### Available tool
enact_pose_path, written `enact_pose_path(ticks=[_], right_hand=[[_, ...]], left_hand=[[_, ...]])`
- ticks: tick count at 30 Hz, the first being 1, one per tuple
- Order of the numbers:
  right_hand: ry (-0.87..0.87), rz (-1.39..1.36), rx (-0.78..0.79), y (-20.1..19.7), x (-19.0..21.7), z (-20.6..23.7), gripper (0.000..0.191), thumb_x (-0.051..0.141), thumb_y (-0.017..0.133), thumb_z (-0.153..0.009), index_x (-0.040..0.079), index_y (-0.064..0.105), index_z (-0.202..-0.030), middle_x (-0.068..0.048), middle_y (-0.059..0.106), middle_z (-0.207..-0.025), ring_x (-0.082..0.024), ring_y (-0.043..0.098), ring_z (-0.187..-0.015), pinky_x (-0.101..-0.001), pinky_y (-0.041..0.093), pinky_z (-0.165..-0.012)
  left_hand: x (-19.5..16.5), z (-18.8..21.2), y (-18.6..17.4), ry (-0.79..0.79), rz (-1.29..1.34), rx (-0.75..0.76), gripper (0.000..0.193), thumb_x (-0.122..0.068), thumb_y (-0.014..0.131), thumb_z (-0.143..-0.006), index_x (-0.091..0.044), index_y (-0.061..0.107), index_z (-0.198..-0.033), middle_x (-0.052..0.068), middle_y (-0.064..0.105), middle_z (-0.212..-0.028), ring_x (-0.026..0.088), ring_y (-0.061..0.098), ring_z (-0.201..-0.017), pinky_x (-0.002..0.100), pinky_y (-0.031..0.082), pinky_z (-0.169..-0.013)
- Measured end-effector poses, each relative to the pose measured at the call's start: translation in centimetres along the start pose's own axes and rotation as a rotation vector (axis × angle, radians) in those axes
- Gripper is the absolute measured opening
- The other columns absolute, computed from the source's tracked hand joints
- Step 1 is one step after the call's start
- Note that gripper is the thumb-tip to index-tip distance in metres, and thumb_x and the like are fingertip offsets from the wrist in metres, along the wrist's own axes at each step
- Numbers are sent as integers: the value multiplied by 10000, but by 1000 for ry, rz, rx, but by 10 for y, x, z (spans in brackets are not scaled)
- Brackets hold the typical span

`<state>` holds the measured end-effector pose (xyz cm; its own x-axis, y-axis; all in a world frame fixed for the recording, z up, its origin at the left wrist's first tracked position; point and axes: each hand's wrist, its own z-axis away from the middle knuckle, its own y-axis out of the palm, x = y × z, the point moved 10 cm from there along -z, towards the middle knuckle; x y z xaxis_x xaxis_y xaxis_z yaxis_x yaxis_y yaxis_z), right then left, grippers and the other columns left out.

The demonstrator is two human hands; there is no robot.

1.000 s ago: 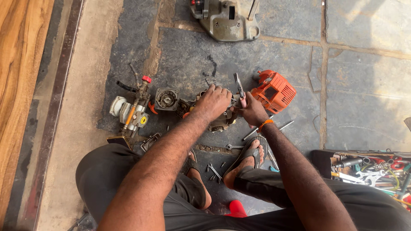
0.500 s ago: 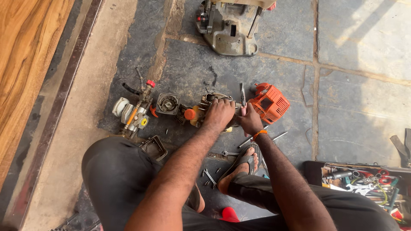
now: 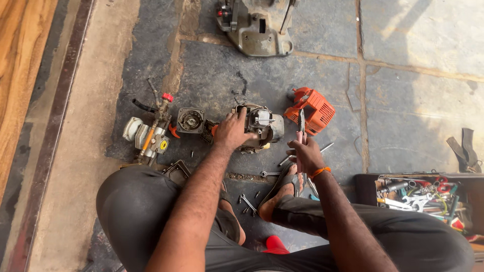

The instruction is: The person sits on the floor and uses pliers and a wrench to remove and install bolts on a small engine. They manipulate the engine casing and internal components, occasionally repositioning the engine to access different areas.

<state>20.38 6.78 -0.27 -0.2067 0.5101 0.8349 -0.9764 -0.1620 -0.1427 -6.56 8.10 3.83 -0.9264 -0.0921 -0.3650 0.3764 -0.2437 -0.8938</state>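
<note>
Seated low on a dark stone floor [image 3: 413, 106], knees spread, one sandalled foot [image 3: 282, 189] stretched forward between the legs. Left hand [image 3: 231, 132] laid flat, fingers spread, on top of a small grey engine [image 3: 262, 126] lying on the floor straight ahead; grip loose, pressing rather than clenching. Right hand [image 3: 304, 155] raised just to the right of the engine, grip clenched around the handles of a pair of pliers [image 3: 301, 128], nose pointing up and away from the body, apart from the engine. Orange band on that wrist. Just beyond the pliers, an orange plastic cover [image 3: 313, 108] resting on the floor, beside the engine's right end. To the left of the engine, a round black part [image 3: 190, 120], then a cluster of engine pieces [image 3: 147, 135] with a red cap, yellow bits and a black hose. Loose spanners [image 3: 248, 202] and small bolts scattered on the floor near the foot. At far right, an open toolbox [image 3: 418, 194] crammed with spanners and other tools. At the top edge, a bulky grey machine housing [image 3: 257, 27], well apart from both hands. Along the left, a pale concrete strip and a wooden board [image 3: 20, 65].
</note>
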Motion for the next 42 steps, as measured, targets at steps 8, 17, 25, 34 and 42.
enact_pose_path(ticks=[8,17,25,34,42], right_hand=[[32,-492,157,45,27,51,446,181,672,-920,87,497,-1319,-191,682,-1213,-326,723,-1056,-447,624,-892],[117,-854,716,176,61,142,478,394,546,-990,127,538,-1386,-183,553,-1467,-357,519,-1374,-565,419,-1158],[63,-1047,673,194,62,126,411,361,557,-1058,88,558,-1366,-141,510,-1544,-354,501,-1422,-516,433,-1194],[121,-1123,593,211,56,114,436,323,582,-1042,125,569,-1429,-99,526,-1535,-290,551,-1350,-425,468,-1140],[119,-1138,523,218,50,101,331,366,592,-1035,113,638,-1243,-113,583,-1447,-272,592,-1297,-441,510,-1129]], left_hand=[[4,12,10,-74,-168,-106,1068,-765,678,-838,5,352,-1502,242,723,-1087,319,731,-975,422,638,-801],[18,24,16,11,-17,-38,1072,-552,780,-787,-46,257,-1574,193,622,-1278,310,636,-1139,443,549,-990],[37,29,15,80,137,-128,848,-529,676,-940,-82,338,-1576,201,423,-1568,381,393,-1448,519,375,-1177],[44,50,11,138,175,-306,620,-390,621,-1002,-113,460,-1532,236,420,-1594,402,513,-1383,502,492,-1079],[42,51,7,196,140,-439,500,-348,625,-1031,-56,553,-1430,291,486,-1520,423,583,-1330,476,589,-1007]])
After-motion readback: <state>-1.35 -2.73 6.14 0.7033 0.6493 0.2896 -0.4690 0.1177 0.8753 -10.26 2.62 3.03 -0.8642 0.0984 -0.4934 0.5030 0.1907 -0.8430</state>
